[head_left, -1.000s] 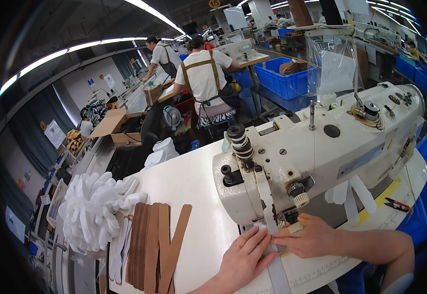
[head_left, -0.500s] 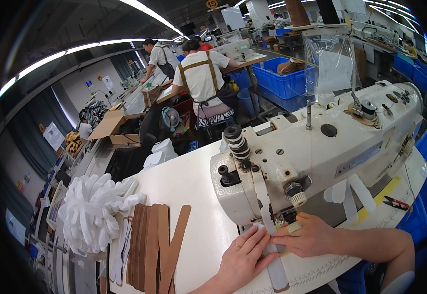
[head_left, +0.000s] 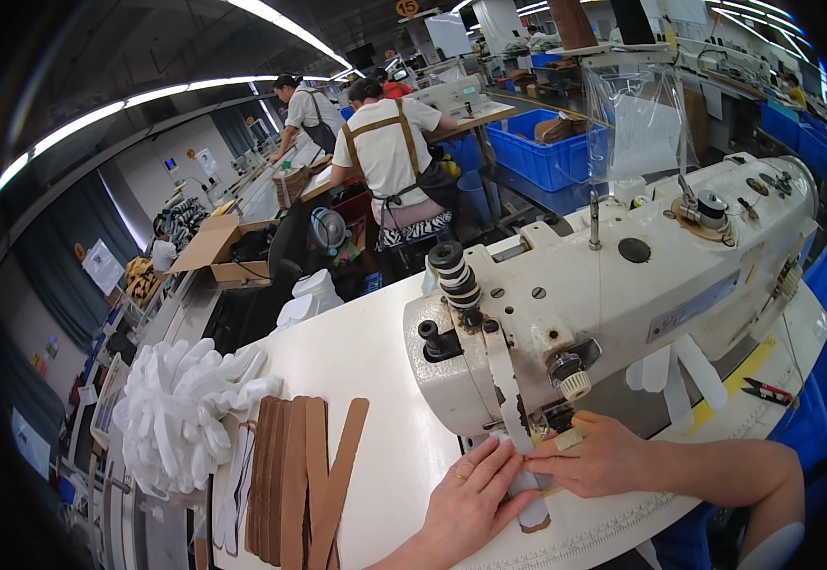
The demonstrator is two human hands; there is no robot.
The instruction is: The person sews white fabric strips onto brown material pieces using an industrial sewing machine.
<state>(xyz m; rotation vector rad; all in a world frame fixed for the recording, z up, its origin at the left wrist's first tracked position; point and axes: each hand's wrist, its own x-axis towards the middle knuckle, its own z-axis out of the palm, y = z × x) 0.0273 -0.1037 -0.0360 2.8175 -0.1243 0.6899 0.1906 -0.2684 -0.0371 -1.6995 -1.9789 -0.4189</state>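
We note one change: the near end of the pale strip (head_left: pixel 532 513), past the frame's lower edge a second ago, now lies wholly in view—just below the hands, nearer the sewing machine (head_left: pixel 565 304). Both hands match their earlier places. The strip lies under the machine's head, the left hand (head_left: pixel 475 499) pressing it with fingers together and thumb apart, the right hand (head_left: pixel 603 461) bent beside it; we cannot tell whether either pinches. We count one white bundle (head_left: pixel 181 418), one red-and-black pair of snips (head_left: pixel 768 391) and two thread cones (head_left: pixel 573 24).
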